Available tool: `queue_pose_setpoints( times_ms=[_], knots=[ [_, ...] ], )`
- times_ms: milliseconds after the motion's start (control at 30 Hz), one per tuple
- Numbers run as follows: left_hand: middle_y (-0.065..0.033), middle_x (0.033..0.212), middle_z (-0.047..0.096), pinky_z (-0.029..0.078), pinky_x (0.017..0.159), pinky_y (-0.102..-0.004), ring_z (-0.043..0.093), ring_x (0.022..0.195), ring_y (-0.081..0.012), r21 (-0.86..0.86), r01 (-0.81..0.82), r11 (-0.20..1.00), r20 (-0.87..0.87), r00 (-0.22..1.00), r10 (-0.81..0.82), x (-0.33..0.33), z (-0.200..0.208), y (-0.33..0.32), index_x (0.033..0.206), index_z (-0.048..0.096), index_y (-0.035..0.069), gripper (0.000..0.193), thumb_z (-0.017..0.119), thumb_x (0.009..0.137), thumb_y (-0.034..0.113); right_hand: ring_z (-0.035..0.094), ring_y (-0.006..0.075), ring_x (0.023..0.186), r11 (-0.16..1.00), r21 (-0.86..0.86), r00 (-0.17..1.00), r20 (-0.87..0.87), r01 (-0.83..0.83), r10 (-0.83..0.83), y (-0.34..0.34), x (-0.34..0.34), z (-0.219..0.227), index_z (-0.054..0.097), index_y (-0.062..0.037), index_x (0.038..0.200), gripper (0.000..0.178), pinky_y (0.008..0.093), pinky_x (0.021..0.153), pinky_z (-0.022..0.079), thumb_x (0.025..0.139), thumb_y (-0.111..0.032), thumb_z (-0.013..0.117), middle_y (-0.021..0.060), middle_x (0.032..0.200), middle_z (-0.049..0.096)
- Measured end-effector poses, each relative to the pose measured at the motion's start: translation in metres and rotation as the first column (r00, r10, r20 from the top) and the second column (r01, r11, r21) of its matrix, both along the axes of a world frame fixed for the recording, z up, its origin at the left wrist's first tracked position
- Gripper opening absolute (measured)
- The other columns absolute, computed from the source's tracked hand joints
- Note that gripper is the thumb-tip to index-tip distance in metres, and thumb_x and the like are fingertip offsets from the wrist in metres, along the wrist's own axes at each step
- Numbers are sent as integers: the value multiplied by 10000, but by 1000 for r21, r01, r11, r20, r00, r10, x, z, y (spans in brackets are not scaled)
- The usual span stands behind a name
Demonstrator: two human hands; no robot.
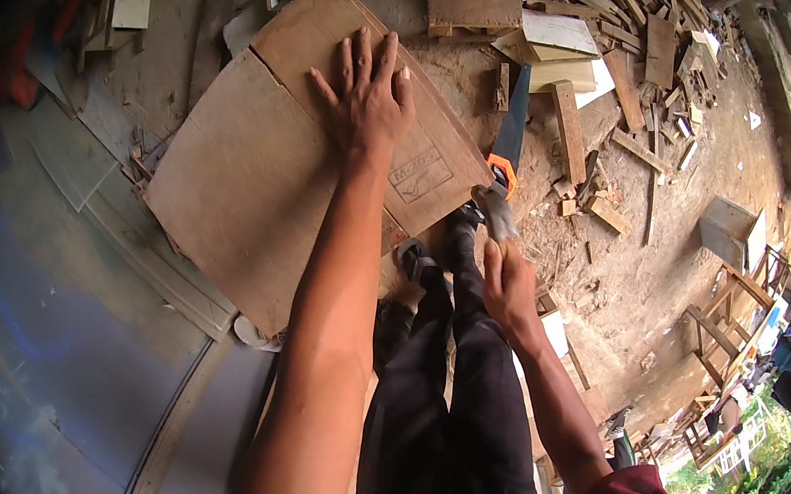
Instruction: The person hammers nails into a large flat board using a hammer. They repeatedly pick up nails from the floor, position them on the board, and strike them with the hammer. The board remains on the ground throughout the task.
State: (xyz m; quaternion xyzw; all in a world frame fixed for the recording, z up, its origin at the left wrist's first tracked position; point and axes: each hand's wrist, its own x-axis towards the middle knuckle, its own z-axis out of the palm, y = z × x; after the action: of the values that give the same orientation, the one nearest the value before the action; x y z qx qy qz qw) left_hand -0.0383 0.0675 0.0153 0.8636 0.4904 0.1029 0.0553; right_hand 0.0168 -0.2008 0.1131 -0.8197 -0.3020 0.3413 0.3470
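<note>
The board (431, 127) lies ahead of the person, slanting from far left to near right along its long axis, with a broader panel (224, 195) against its left side at a visible seam. The left hand (366, 111) rests palm down toward the board's far end, fingers spread wide and laid flat on the wood, gripping nothing. The right hand (508, 284) is closed in a fist around what looks like a hammer (496, 216), whose handle is mostly hidden by the fingers.

The key relation is at the board's near right corner: the hammer's head sits just beside it, far side of the right fist, so the corner lies ahead and slightly left of those fingers. The right hand is clearly nearer to it than the left. Whether metal and wood touch, I cannot tell. The saw (512, 125) lies just beyond, to the right.
</note>
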Motion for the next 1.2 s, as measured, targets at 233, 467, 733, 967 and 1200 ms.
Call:
queue_pose_setpoints(
  times_ms=[233,467,733,967,1200],
  knots=[
    [-39,1632,288,57,1191,-670,227,1518,-269,-18,8,1000,23,1000,-8,9,6,-2,1550,336,346,537,336,1029,477,654,398,648,985,-173,1000,15,-21,24,-10,5,-19,628,-35,951,237,413,556,488,985,-258,557,190,756,655],
    [-38,1629,296,51,1195,-662,233,1516,-265,-29,13,999,10,1000,-12,2,5,-5,1549,342,337,533,344,1030,458,452,264,530,993,102,996,74,-58,51,-22,-4,-24,531,6,833,382,391,479,331,1055,-292,445,134,609,469],
    [-43,1628,300,66,1187,-672,248,1511,-267,-9,-3,1000,43,999,3,1,7,-1,1533,385,329,517,368,1027,436,674,354,713,996,58,998,-10,-68,69,-40,-5,-13,639,-35,1187,283,435,623,522,980,-167,499,173,885,691],
    [-39,1625,306,80,1183,-677,251,1511,-260,-13,-1,1000,-4,1000,1,3,8,-1,1541,368,324,532,387,1023,443,679,436,992,964,254,997,26,-81,77,-50,0,-35,584,61,1245,479,448,812,554,1025,-354,489,268,1174,647],
    [-48,1627,299,75,1192,-664,248,1512,-256,-33,-8,999,-39,999,6,-1,13,-4,1541,368,315,531,384,1023,430,546,238,540,970,244,995,101,-7,-18,-13,-1,-6,586,55,1015,349,388,503,390,1033,-259,435,181,622,529]
  ],
)
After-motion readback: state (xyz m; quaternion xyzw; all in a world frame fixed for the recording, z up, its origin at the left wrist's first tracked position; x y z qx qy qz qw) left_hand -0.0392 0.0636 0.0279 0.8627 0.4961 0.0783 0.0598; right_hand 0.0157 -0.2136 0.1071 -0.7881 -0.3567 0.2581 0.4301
